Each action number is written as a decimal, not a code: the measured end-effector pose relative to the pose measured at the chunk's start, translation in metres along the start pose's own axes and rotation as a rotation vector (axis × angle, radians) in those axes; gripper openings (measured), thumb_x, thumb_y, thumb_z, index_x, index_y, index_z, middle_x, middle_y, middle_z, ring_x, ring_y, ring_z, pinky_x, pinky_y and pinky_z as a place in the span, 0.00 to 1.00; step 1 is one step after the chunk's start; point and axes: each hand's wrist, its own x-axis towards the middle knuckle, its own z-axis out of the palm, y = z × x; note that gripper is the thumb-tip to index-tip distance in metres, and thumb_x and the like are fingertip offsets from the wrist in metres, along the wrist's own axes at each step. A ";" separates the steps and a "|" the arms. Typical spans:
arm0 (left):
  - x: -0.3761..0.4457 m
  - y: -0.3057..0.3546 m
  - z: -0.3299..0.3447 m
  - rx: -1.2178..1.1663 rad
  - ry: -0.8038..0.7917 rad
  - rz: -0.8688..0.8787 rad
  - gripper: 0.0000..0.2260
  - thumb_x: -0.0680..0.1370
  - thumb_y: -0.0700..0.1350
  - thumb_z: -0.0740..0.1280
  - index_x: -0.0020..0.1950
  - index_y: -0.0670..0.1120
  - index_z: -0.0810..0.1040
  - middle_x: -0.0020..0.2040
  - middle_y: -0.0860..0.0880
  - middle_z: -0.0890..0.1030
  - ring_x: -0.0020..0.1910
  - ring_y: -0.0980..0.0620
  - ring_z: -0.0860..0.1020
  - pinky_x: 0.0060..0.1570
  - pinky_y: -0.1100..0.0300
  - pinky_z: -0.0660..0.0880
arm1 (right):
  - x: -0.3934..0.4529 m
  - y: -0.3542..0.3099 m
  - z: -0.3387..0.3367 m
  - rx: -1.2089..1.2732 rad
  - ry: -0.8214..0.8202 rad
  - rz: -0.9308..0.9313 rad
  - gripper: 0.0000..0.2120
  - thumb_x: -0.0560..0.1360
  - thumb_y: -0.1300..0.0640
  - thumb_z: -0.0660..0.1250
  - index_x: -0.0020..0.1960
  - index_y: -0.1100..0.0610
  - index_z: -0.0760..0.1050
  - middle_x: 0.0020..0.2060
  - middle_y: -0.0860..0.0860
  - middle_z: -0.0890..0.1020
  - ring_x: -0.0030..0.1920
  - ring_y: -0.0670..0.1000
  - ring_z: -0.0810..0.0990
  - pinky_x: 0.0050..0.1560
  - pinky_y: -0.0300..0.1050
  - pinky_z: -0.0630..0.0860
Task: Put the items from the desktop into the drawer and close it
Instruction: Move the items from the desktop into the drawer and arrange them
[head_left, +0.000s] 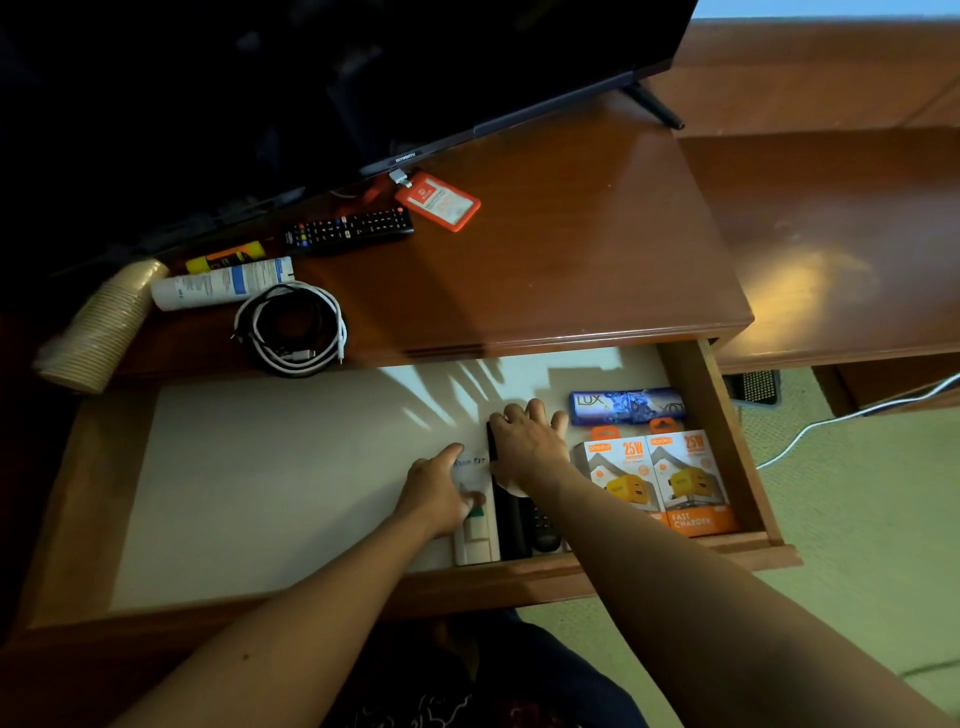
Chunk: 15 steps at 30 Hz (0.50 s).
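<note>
The wooden drawer (727, 447) is pulled out, its pale bottom mostly bare. Inside at the right lie a blue soap bar (626, 406) and two orange charger boxes (662, 480). My left hand (441, 493) rests on a white remote (475, 540) near the drawer's front. My right hand (527, 447) lies flat over black remotes (522, 525) beside it. On the desktop remain a black TV remote (348, 231), an orange ID badge (439, 201), a coil of cables (291, 327), a white tube (223, 286), a yellow glue stick (226, 257) and stacked paper cups (101, 327).
A dark television (311, 78) stands over the back of the desk (571, 249). A lower wooden surface (841, 234) adjoins on the right. A white cable (831, 421) runs across the green carpet at right. My legs are under the drawer front.
</note>
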 end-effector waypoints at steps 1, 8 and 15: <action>0.001 0.001 0.000 -0.001 -0.009 0.001 0.40 0.69 0.55 0.77 0.77 0.52 0.64 0.69 0.44 0.72 0.64 0.45 0.75 0.63 0.54 0.74 | 0.000 0.001 0.001 -0.005 -0.002 -0.006 0.29 0.70 0.51 0.73 0.68 0.53 0.67 0.65 0.52 0.71 0.67 0.59 0.62 0.60 0.62 0.60; 0.003 0.001 0.001 0.001 -0.027 -0.002 0.41 0.71 0.54 0.76 0.79 0.51 0.59 0.70 0.43 0.70 0.64 0.45 0.74 0.63 0.55 0.74 | -0.002 0.001 0.005 0.022 -0.011 -0.009 0.33 0.71 0.53 0.73 0.72 0.53 0.65 0.67 0.53 0.69 0.69 0.60 0.61 0.63 0.64 0.61; -0.003 0.009 -0.002 0.129 -0.040 0.011 0.38 0.74 0.56 0.73 0.78 0.50 0.57 0.68 0.42 0.69 0.64 0.42 0.73 0.63 0.52 0.73 | -0.003 -0.002 0.002 0.027 -0.027 0.004 0.34 0.70 0.54 0.72 0.72 0.53 0.64 0.67 0.54 0.70 0.69 0.60 0.62 0.63 0.64 0.61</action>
